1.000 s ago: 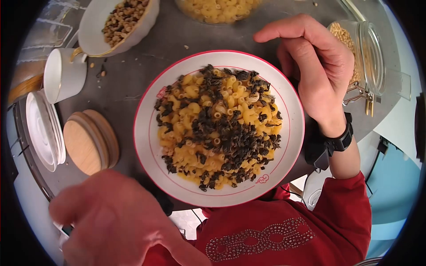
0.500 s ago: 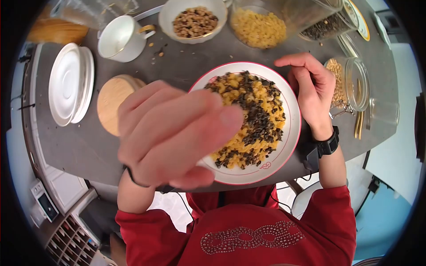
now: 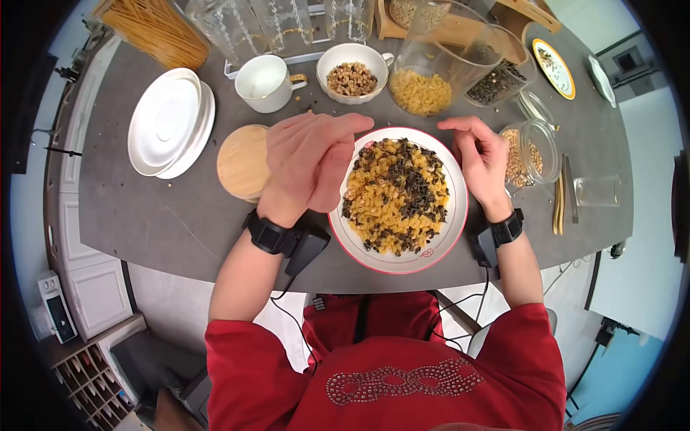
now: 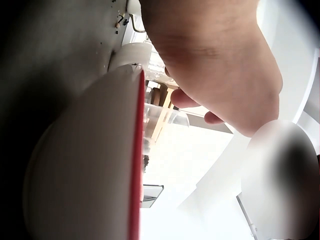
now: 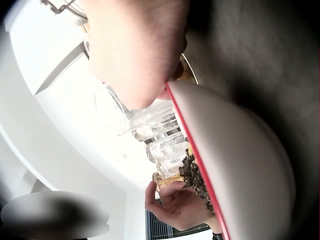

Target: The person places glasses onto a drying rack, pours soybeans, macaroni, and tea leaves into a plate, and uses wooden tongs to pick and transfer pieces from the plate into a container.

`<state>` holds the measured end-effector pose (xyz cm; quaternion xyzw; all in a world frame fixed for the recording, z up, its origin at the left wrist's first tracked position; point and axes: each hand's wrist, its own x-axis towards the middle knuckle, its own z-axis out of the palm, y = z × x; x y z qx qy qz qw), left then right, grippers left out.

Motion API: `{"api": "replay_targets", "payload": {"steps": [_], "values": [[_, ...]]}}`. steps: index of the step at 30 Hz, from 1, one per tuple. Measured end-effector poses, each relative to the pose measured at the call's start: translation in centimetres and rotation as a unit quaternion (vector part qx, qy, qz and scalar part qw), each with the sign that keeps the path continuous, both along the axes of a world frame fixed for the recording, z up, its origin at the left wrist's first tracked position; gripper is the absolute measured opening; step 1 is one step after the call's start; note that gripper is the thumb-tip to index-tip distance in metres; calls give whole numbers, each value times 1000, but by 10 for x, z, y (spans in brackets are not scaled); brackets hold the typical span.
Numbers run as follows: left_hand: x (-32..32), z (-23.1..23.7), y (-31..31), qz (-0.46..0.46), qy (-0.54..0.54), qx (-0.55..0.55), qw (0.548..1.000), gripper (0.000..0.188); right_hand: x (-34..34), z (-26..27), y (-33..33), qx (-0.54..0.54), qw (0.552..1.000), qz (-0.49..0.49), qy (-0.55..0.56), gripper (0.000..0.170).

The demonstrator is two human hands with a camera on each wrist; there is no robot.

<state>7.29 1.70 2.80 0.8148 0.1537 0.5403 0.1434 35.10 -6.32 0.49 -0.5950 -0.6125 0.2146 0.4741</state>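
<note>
A white plate (image 3: 456,219) with a red rim holds yellow macaroni (image 3: 370,223) mixed with dark dried leaf bits (image 3: 415,188). My left hand (image 3: 307,159) is at the plate's left edge, fingers reaching forward and loosely bent, holding nothing. On the opposite side, my right hand (image 3: 481,161) is beside the rim, its index finger extended toward the plate and the other fingers curled in, holding nothing. Near the left hand lie round wooden lids (image 3: 241,164). Just right of the right hand is a glass jar of pale grains (image 3: 519,161). The right wrist view shows the plate's raised side (image 5: 240,160).
Behind the plate stand a white cup (image 3: 262,82), a bowl of brown beans (image 3: 351,79), a glass container of macaroni (image 3: 420,90) and a jar of dark leaves (image 3: 501,80). Saucers (image 3: 164,126) are stacked left. Golden cutlery (image 3: 558,208) and a drinking glass (image 3: 598,191) lie right.
My left hand has come down from close to the head camera to the plate's left side. The right hand stays beside the plate. The head view has shifted, showing more of the table.
</note>
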Motion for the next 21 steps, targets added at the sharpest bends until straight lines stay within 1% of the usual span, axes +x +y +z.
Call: {"api": "replay_targets", "payload": {"steps": [2,4,6,9,10,12,14,16,17,19,20,21], "values": [[4,-2,1,-4,-5,15,1000,28,2,-1,1,20,1000,0,-10,23],[3,1,-2,11,-7,-12,1000,27,-1,3,-1,14,1000,-2,-15,22],[6,-1,0,6,-7,-4,1000,28,-1,3,0,23,1000,-4,6,22],[10,-5,-1,0,-23,-55,998,32,0,2,1,17,1000,-7,1,22],[10,-6,-2,-3,-21,-52,998,32,0,1,1,21,1000,-11,4,22],[11,-4,-6,10,-34,-109,993,33,0,3,-1,28,999,-6,13,22],[12,-10,-2,15,-35,-106,994,36,4,-3,3,44,999,-11,17,23],[12,-13,-3,34,-47,-159,986,39,4,-4,2,45,999,-18,18,24],[12,-15,-3,32,-44,-156,986,39,4,-4,2,45,999,-19,23,25],[12,-13,-2,28,-63,-191,979,41,4,-3,3,44,999,-21,15,25],[12,-14,0,26,-61,-190,980,41,5,-4,2,39,999,-22,4,25],[12,-13,-1,27,-67,-199,977,37,6,-4,1,37,999,-25,6,25]]}}
